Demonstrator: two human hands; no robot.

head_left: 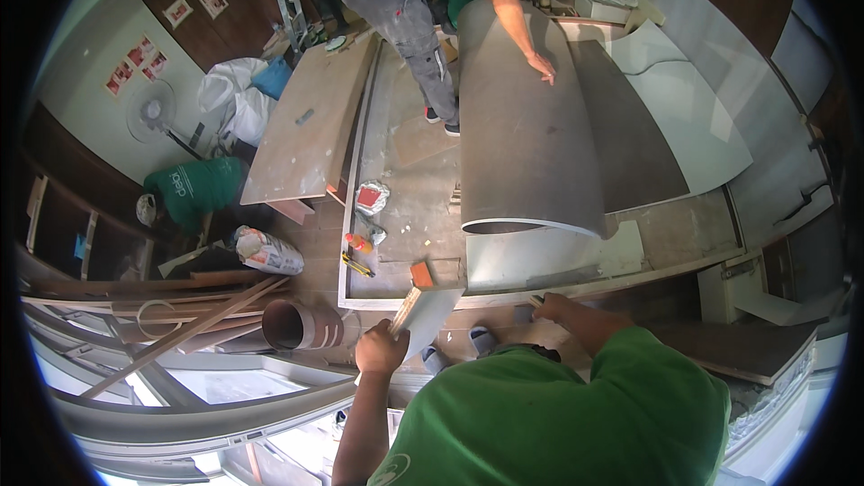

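Note:
My left hand (382, 349) is closed round the edge of a short board (436, 322) with a pale face and a light wooden edge, held tilted in front of me. An orange block (421, 274) lies just past the board's far end. My right hand (556, 309) is closed near the table's front edge, with a small, thin, dark item sticking out of it that I cannot make out. Beyond my hands, a large brown sheet (531, 144) curves up off the wide work table (409, 252). A co-worker's hand (541, 67) rests on that sheet.
A yellow utility knife (357, 264) and an orange bottle (358, 243) lie at the table's left corner. Left of it stand a brown panel (310, 126), a filled sack (268, 250) and a brown tube (301, 324). Another person in green (193, 191) crouches at far left.

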